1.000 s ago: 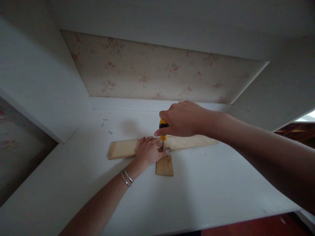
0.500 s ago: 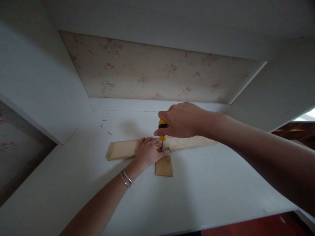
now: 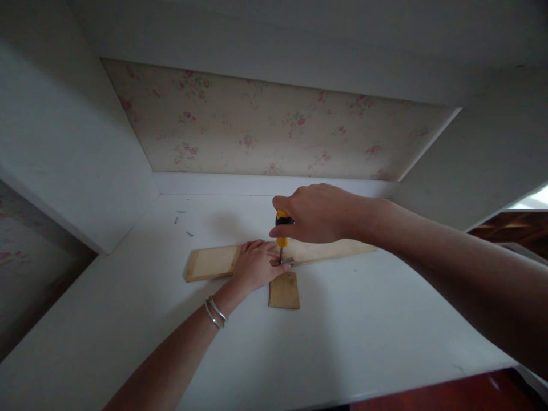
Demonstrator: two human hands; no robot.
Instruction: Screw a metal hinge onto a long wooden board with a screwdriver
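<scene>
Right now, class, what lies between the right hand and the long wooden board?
In the head view, a screwdriver, its handle held in the right hand, its shaft pointing down toward the long wooden board.

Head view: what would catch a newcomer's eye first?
Probably the yellow-and-black screwdriver, upright near the centre in the right hand. Just below, the left hand lies on a pale plank, silver bracelets at its wrist. Behind them stretches the floral panel.
</scene>
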